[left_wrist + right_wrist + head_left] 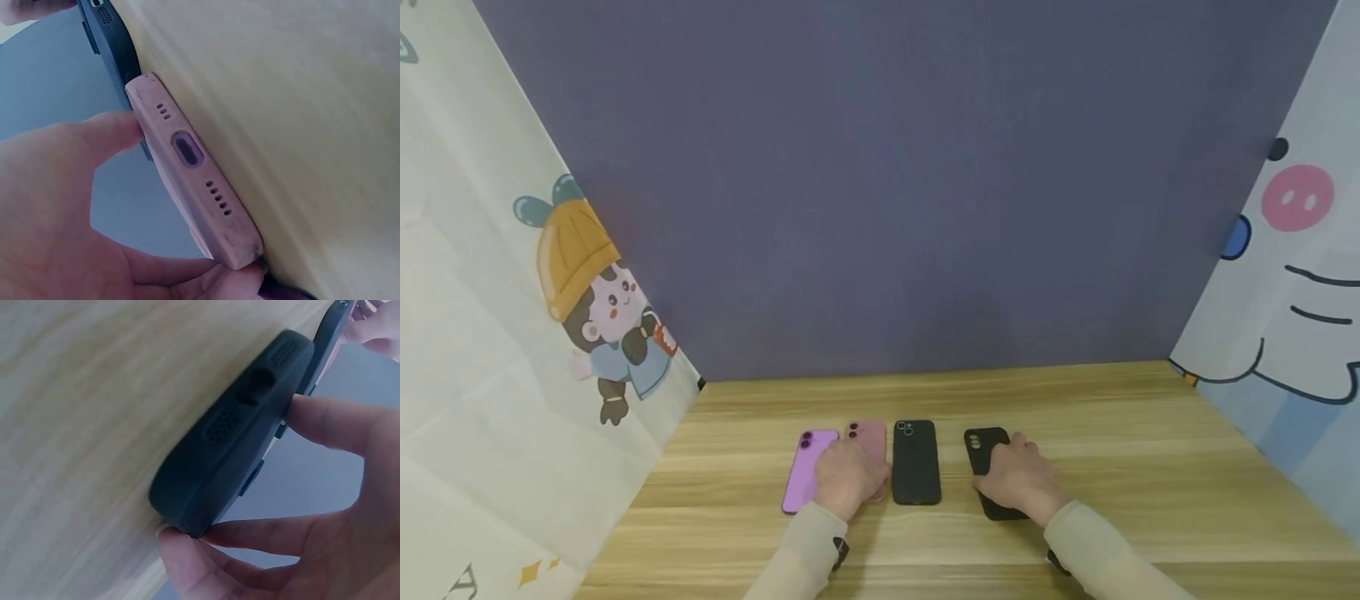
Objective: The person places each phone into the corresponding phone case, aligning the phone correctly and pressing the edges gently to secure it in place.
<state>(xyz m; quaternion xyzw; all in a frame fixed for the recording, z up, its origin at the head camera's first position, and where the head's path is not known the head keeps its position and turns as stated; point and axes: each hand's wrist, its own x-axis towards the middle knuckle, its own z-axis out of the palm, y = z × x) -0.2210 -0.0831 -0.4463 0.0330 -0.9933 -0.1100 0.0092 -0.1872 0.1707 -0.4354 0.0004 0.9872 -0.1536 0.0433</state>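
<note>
Four phones lie in a row on the wooden table [1150, 467]: a purple one [803, 471], a pink one [870, 437], a black one [916, 462], and further right a black case [985, 446]. My left hand [846, 477] lies over the pink phone. In the left wrist view its thumb and fingers [112, 134] pinch the pink phone [194, 178] by its edges. My right hand [1017, 479] covers the black case, and in the right wrist view its fingers [325, 422] grip the black case [244, 434] at both sides.
A dark purple backdrop [880, 183] rises behind the table. Cartoon-printed cloth hangs on the left [512, 333] and on the right [1292, 275]. Bare wood stretches to either side of the phones and behind them.
</note>
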